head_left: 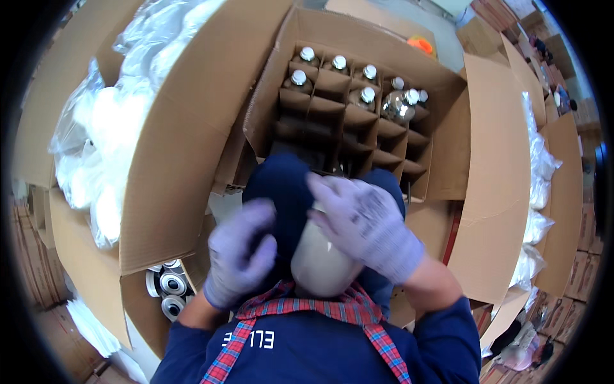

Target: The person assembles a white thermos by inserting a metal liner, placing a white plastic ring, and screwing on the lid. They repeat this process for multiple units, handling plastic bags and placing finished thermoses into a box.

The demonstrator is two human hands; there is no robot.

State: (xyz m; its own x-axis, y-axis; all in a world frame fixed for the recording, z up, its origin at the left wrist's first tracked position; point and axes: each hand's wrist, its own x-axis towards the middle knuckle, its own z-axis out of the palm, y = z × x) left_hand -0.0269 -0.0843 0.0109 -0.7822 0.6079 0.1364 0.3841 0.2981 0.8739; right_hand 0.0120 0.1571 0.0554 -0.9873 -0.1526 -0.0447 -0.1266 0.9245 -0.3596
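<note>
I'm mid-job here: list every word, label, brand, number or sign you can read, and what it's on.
I only locate text, without copying it.
Navy shirt: white letters on the chest, partly legible.
Right glove: dark print, too blurred to read.
Stacked boxes: print too small to read.

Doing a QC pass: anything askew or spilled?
One clear bottle, right side of the divided box, seems tilted or raised: its body shows above the dividers more than other bottles do. No visible spill.
</note>
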